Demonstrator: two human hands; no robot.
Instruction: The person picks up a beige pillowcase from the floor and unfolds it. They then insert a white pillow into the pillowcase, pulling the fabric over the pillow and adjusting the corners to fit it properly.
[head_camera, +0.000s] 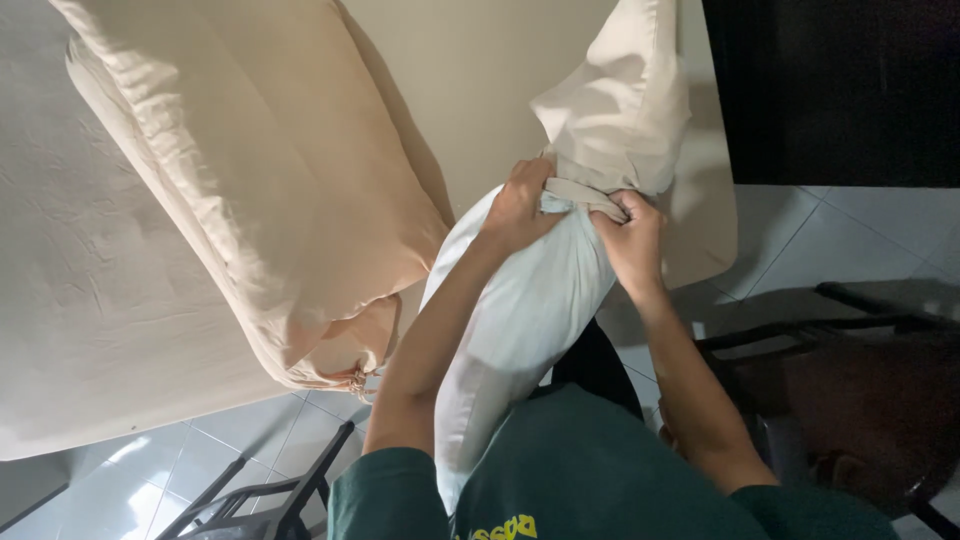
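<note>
Both grips are closed tight, and we begin with the left hand: its fingers are curled over the open hem of the beige pillowcase, pinching that cloth against the top end of the white pillow. We cannot see the fingertips themselves, since they are tucked into the folds. The left forearm rises from the green sleeve at the near edge and slants up and to the right, wrist bent slightly inward toward the pillow.

Between the two forearms we see the white pillow standing on end. Its long axis runs from near, by the chest, to far, tilting a little to the right, and its far end points into the mouth of the pillowcase. Only that top end is inside the case; the rest of the pillow is bare. The pillowcase hangs limp beyond the hands, bunched at the hem and lying against the bed sheet.

The right hand is a closed fist, knuckles toward us, gripping the hem band of the pillowcase just beside the left hand, with the pillow's top between them. The right forearm comes up from the near right and leans left.

At far left, a second pillow in a beige case lies on the bed, well apart from the hands. A dark chair stands on the tiled floor at right.
</note>
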